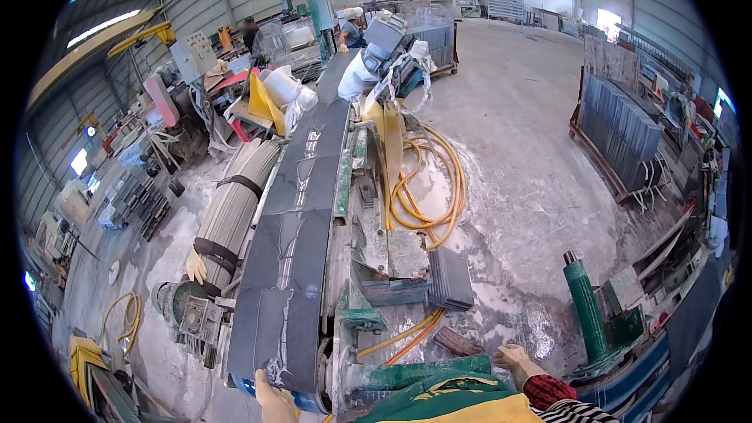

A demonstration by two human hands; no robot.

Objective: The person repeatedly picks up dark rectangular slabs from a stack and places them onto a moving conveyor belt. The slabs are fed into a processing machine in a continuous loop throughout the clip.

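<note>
We find a dark slab (278, 329) lying flat at the near end of the conveyor (301, 188), more slabs in line beyond it. Our gloved left hand (274, 401) touches its near edge; finger spread cannot be judged. Our gloved right hand (513, 360) hangs free, fingers loosely curled, holding nothing. Yellow hoses (427, 188) coil right of the conveyor; a green cylinder (583, 305) stands further right.

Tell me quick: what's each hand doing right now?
Left hand: gloved, at the near end of the dark stone slab; whether its grip is closed cannot be told.
Right hand: gloved, holding nothing, fingers loosely curled.
</note>
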